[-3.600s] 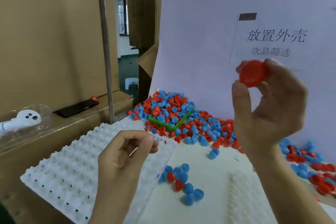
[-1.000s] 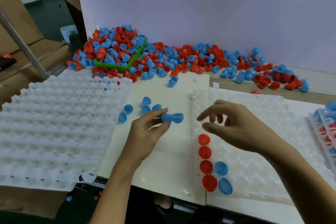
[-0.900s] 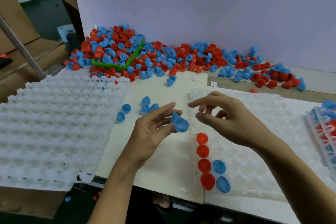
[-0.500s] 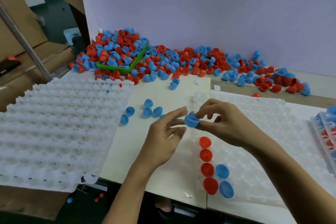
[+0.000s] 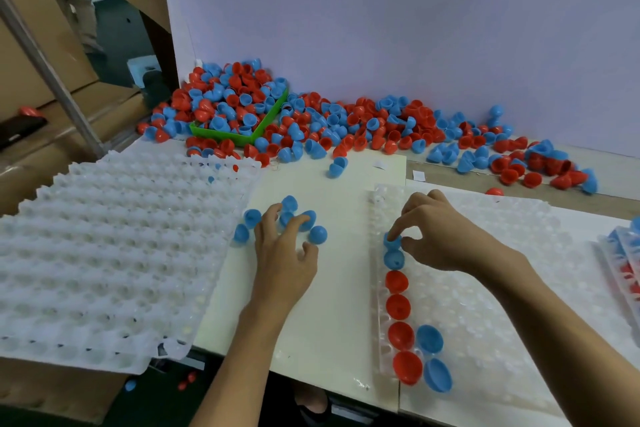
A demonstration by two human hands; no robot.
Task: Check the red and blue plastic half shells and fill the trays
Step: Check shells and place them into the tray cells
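My right hand (image 5: 440,236) pinches a blue half shell (image 5: 391,240) down into the left column of the clear tray (image 5: 491,291). Just below it in that column sits another blue shell (image 5: 394,259), then a run of red shells (image 5: 398,305). Two more blue shells (image 5: 429,338) fill the second column near the front edge. My left hand (image 5: 284,253) lies open with spread fingers touching a small cluster of loose blue shells (image 5: 318,234) on the cream mat. A large pile of red and blue shells (image 5: 346,125) runs along the back wall.
A big white dimpled tray (image 5: 104,253) lies to the left, overhanging the table's front edge. A green bin (image 5: 242,139) is buried in the pile at the back left. Another partly filled tray (image 5: 623,260) shows at the right edge. A metal post (image 5: 52,80) stands far left.
The hands, which met over a blue shell, have parted. My right hand carried the shell down to the tray column, now two blue shells longer; my left hand went back to the loose blue shells.
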